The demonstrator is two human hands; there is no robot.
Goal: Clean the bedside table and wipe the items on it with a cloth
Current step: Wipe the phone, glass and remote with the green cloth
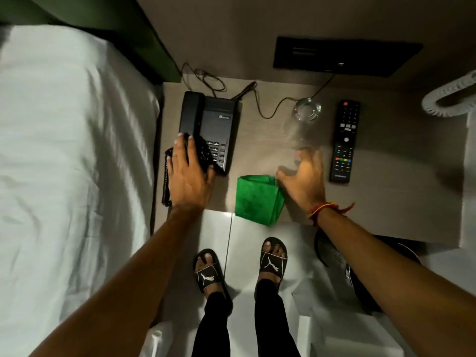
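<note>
On the pale wooden bedside table (270, 140) beside the white bed (72, 150), our left hand (189, 173) lies flat on the black corded desk telephone (208, 130) — our right hand (305, 177), fingers spread and empty, hovers just beside the folded green cloth (258, 199) at the front edge. Clear drinking glass (307, 109) and black remote control (345, 140) stand farther right.

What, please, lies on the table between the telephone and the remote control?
In the head view, a glass stands between telephone and remote control.
</note>
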